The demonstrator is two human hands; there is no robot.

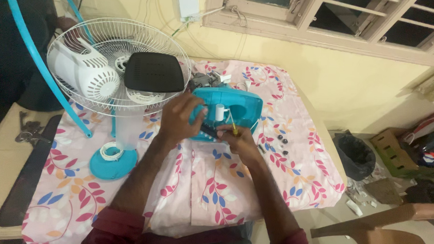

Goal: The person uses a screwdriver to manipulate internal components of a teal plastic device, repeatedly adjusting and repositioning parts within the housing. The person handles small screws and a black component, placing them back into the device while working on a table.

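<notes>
My left hand [178, 118] clamped the teal housing [232, 110] mid-table; my right hand [240, 140] pinched a yellow-handled screwdriver [232, 125] against it.

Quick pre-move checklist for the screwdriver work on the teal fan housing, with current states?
1. Left hand steadying the teal plastic fan housing: ok, it grips the housing's left edge.
2. Right hand holding the yellow-handled screwdriver: ok.
3. Screwdriver tip seated in a screw: cannot tell, the tip is hidden.
4. Small dark loose parts kept together on the floral cloth: ok, they lie just right of the housing.
5. White wire fan guard apart from the hands: ok, it sits to the left and behind.
</notes>
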